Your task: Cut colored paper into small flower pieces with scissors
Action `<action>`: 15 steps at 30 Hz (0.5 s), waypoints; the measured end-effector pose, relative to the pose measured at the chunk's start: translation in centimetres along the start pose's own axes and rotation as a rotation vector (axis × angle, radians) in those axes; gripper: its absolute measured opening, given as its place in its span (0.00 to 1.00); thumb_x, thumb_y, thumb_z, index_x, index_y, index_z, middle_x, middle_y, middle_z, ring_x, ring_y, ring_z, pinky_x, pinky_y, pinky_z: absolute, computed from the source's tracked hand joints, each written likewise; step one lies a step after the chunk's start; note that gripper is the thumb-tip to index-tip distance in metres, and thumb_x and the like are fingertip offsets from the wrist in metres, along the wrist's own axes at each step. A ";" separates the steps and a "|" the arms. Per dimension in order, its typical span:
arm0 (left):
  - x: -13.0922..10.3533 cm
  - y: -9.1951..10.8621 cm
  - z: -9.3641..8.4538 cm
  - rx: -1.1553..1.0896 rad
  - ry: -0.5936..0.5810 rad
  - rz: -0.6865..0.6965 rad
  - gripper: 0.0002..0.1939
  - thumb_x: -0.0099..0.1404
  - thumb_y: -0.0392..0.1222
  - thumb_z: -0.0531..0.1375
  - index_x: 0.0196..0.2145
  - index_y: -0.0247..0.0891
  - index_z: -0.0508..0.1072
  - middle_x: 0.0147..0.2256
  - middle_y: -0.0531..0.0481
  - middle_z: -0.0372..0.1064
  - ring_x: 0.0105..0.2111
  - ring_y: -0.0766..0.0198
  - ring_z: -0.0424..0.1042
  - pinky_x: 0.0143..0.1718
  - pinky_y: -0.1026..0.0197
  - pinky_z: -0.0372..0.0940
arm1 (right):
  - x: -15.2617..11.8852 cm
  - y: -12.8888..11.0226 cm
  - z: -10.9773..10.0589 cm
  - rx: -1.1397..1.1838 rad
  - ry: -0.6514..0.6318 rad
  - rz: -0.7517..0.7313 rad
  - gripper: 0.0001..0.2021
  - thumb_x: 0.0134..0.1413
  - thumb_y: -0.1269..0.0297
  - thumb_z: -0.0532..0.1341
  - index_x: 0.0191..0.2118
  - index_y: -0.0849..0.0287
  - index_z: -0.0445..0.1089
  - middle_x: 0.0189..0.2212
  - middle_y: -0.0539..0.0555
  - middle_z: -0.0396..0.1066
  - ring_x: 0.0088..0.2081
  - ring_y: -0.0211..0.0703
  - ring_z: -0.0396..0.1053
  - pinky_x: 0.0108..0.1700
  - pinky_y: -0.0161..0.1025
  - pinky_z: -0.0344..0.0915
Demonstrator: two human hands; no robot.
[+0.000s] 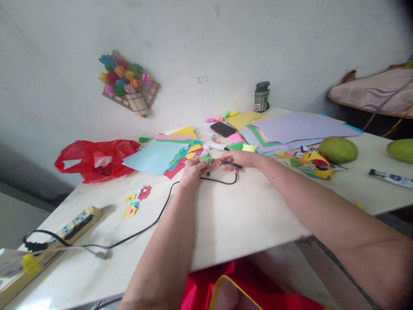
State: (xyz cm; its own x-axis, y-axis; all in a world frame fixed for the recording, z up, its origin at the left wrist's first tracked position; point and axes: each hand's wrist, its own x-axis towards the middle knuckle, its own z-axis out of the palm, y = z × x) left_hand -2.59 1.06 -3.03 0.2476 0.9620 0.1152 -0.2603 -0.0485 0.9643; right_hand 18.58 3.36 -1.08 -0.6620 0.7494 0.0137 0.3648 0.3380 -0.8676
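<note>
My left hand (193, 171) pinches a small piece of green paper (205, 161) over the middle of the table. Close on its right, my right hand (238, 159) is closed around dark-handled scissors (231, 164), whose blades point left toward the green paper. Just behind the hands lies a white glue gun (214, 145). Cut coloured shapes (180, 160), among them red, yellow, green and blue ones, lie left of and behind my left hand. Whether the blades touch the green paper is too small to tell.
Paper flowers (143, 192) and a power strip (72, 228) are at left, near a red plastic bag (93, 159). A black cord (135, 235) crosses the table. Paper sheets (290, 127), scraps (318, 163), a phone (222, 128) and a green fruit (338, 149) lie behind and right.
</note>
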 end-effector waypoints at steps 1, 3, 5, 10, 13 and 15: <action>0.0 0.0 0.0 0.000 -0.006 0.000 0.14 0.47 0.44 0.70 0.29 0.34 0.73 0.29 0.48 0.76 0.32 0.58 0.78 0.39 0.56 0.72 | 0.0 0.0 0.0 -0.004 0.001 0.000 0.15 0.44 0.55 0.67 0.32 0.61 0.67 0.19 0.44 0.61 0.19 0.30 0.58 0.22 0.32 0.56; -0.1 0.0 0.1 -0.005 -0.013 -0.001 0.14 0.47 0.44 0.70 0.29 0.34 0.73 0.29 0.48 0.76 0.32 0.58 0.78 0.39 0.56 0.72 | 0.0 -0.1 0.0 -0.017 0.004 -0.002 0.16 0.44 0.54 0.67 0.32 0.61 0.67 0.19 0.44 0.61 0.19 0.30 0.58 0.22 0.32 0.56; -0.1 0.0 0.1 -0.011 -0.014 0.000 0.14 0.47 0.44 0.70 0.29 0.34 0.73 0.29 0.48 0.76 0.32 0.58 0.78 0.39 0.57 0.72 | -0.1 -0.2 0.0 -0.030 0.001 -0.007 0.16 0.43 0.54 0.67 0.31 0.61 0.67 0.19 0.44 0.61 0.19 0.30 0.58 0.22 0.32 0.55; -0.1 0.1 0.1 -0.017 -0.015 0.002 0.14 0.47 0.44 0.70 0.29 0.34 0.73 0.29 0.47 0.76 0.32 0.58 0.78 0.39 0.57 0.72 | 0.0 -0.2 0.0 -0.034 0.003 -0.021 0.17 0.43 0.52 0.67 0.31 0.61 0.67 0.19 0.44 0.61 0.20 0.30 0.58 0.23 0.33 0.55; -0.1 0.1 0.2 -0.016 -0.009 0.003 0.15 0.47 0.44 0.70 0.29 0.34 0.73 0.29 0.47 0.76 0.32 0.58 0.78 0.39 0.58 0.72 | 0.1 -0.1 0.1 -0.033 0.007 -0.031 0.16 0.43 0.53 0.67 0.30 0.61 0.67 0.19 0.44 0.61 0.20 0.30 0.57 0.23 0.32 0.54; -0.1 0.1 0.2 -0.018 -0.007 0.001 0.15 0.47 0.44 0.70 0.29 0.34 0.73 0.30 0.47 0.76 0.32 0.58 0.78 0.39 0.58 0.72 | 0.2 0.1 0.1 -0.022 0.007 -0.035 0.16 0.43 0.53 0.67 0.30 0.61 0.67 0.19 0.44 0.61 0.20 0.30 0.57 0.23 0.33 0.54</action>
State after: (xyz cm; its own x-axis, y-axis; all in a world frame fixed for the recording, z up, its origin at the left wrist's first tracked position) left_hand -2.48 0.87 -2.89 0.2538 0.9600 0.1182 -0.2772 -0.0449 0.9598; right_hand 18.43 3.50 -1.20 -0.6701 0.7408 0.0471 0.3557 0.3761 -0.8556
